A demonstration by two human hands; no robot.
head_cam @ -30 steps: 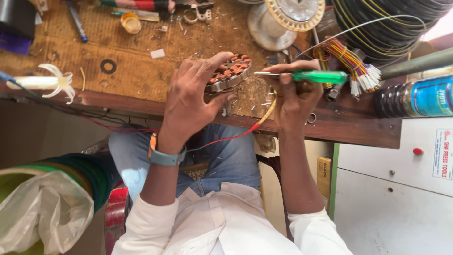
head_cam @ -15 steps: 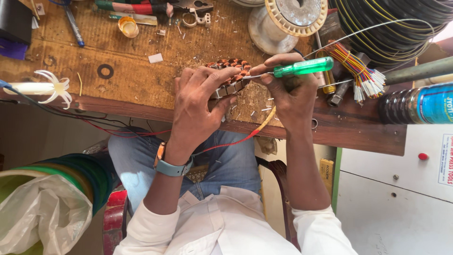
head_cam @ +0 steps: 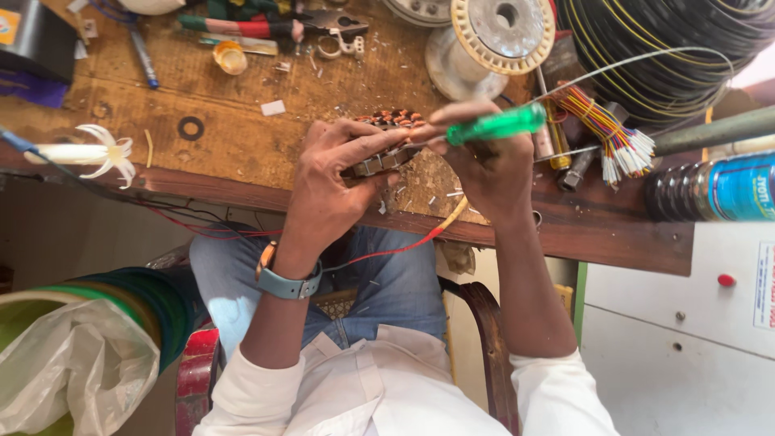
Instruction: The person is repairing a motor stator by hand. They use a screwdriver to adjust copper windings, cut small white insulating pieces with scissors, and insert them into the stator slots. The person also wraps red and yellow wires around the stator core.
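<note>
My left hand (head_cam: 335,182) grips a small round motor stator (head_cam: 386,145) with copper windings, tilted on edge above the wooden workbench (head_cam: 242,145). My right hand (head_cam: 488,173) is closed around a screwdriver with a green translucent handle (head_cam: 496,125); its tip points left into the stator. Red and yellow wires (head_cam: 420,238) hang from under my hands over the bench edge. A blue-grey watch sits on my left wrist.
A metal wire spool (head_cam: 488,40), a black cable coil (head_cam: 662,48), a multicoloured wire bundle (head_cam: 613,137), pliers (head_cam: 323,28), a small washer (head_cam: 191,127), a white cable-tie bunch (head_cam: 89,152) and a blue spray can (head_cam: 718,190) lie around. A lined bin (head_cam: 81,355) stands at lower left.
The stator has been tipped up and lifted closer to me. The screwdriver has swung from lying across my right hand to pointing into the stator windings.
</note>
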